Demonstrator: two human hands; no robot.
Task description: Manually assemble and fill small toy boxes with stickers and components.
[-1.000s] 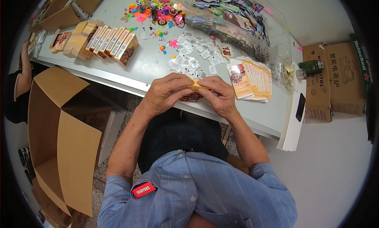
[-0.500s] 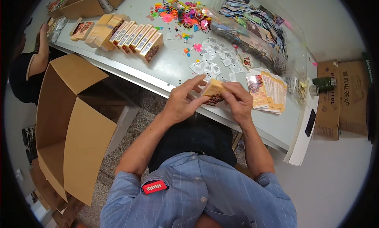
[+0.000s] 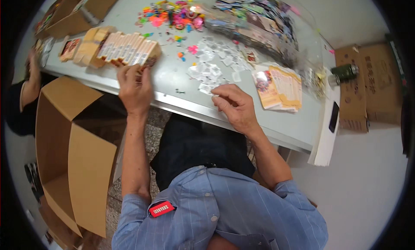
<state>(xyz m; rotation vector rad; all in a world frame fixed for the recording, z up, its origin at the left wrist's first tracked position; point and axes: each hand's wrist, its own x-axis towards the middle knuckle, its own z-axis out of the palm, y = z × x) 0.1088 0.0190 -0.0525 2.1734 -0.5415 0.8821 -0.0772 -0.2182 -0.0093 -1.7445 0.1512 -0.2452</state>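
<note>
My left hand (image 3: 136, 89) is at the near side of the row of small cardboard boxes (image 3: 129, 49), by its right end. Its fingers curl round the near end of a small printed box, most of which the hand and row hide. My right hand (image 3: 235, 106) hovers over the table's front part, thumb and fingers apart with nothing between them. Its fingertips are beside the scattered small white packets (image 3: 210, 72). To its right lies a fanned stack of flat orange-and-white printed cartons (image 3: 281, 88).
Colourful small plastic toys (image 3: 173, 14) are heaped at the back. A clear bin (image 3: 259, 27) holds many cards. An open cardboard box (image 3: 88, 172) stands left, below the table edge. Another person's arm (image 3: 31, 79) shows far left. A green flask (image 3: 345, 72) and phone (image 3: 333, 116) are at right.
The small box has left the space between my two hands. My left hand has moved left to the row of boxes; my right hand let go and shifted slightly left. The view has shifted.
</note>
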